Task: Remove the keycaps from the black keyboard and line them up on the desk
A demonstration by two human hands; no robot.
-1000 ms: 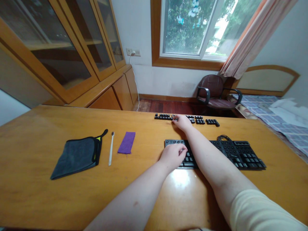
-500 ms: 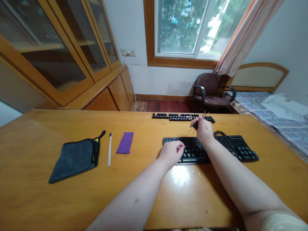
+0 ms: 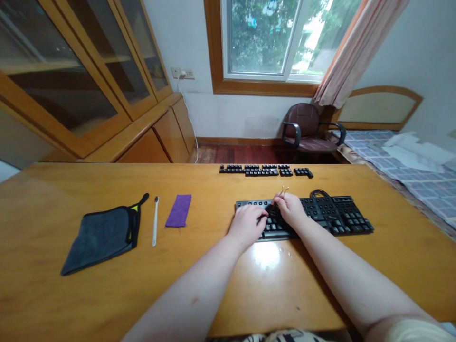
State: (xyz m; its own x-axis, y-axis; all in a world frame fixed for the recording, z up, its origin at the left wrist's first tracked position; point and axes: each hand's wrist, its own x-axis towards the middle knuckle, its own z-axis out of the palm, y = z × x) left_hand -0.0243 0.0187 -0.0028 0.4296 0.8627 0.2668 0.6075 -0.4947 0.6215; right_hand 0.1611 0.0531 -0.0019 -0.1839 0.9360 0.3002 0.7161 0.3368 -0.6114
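A black keyboard lies on the wooden table, with many of its upper keys gone and bare sockets showing. My right hand is closed around a wire keycap puller, whose thin prongs stick up past the fingers. Its dark lower part is down at the keys, partly hidden. My left hand rests over the keyboard's left part, thumb and forefinger slightly apart beside the puller. What lies under its fingers is hidden.
Loose black keycaps stand in rows along the table's far edge. To the left lie a purple cloth, a white toothbrush and a folded grey cloth. A coiled cable sits behind the keyboard.
My right hand has come down and left from above the keyboard to its keys, bringing the puller. My left hand's pinched fingers have loosened over the keys. The view has shifted slightly.
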